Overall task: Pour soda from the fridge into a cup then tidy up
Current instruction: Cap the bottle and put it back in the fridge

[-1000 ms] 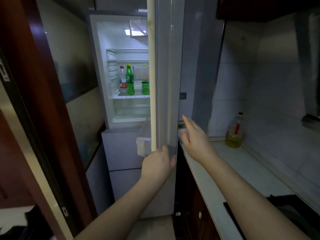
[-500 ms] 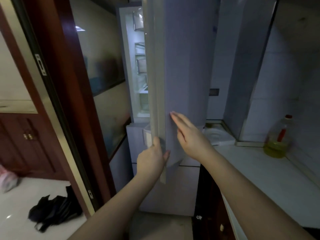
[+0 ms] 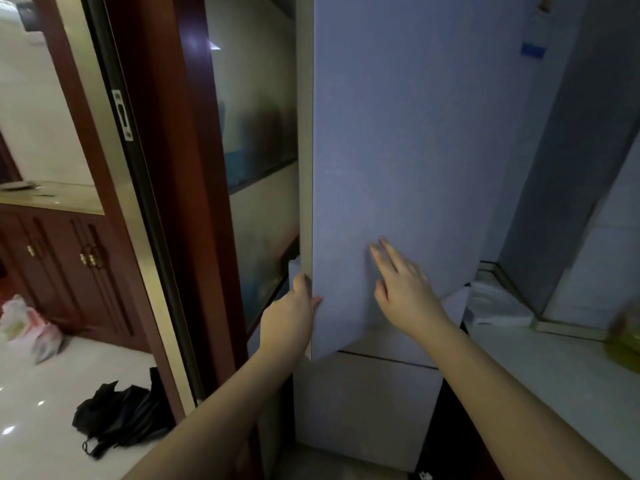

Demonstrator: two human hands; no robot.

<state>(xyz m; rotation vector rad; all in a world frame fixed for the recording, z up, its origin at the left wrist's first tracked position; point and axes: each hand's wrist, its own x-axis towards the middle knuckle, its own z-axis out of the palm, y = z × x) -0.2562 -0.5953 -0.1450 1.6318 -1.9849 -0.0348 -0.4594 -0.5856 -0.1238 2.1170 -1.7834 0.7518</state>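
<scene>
The pale blue-grey fridge door fills the middle of the view and stands almost flush with the fridge body. My left hand curls around the door's lower left edge, thumb on its side. My right hand lies flat on the door's front, fingers spread. The fridge's inside and the soda bottles are hidden behind the door. No cup is in view.
Fridge drawer fronts sit below the door. A white counter runs along the right with a blurred yellow oil bottle. A dark red door frame stands left; a black bag lies on the floor.
The fridge door has swung from wide open to nearly shut, hiding the lit shelves and bottles. Both hands stayed on the door, and the view turned left.
</scene>
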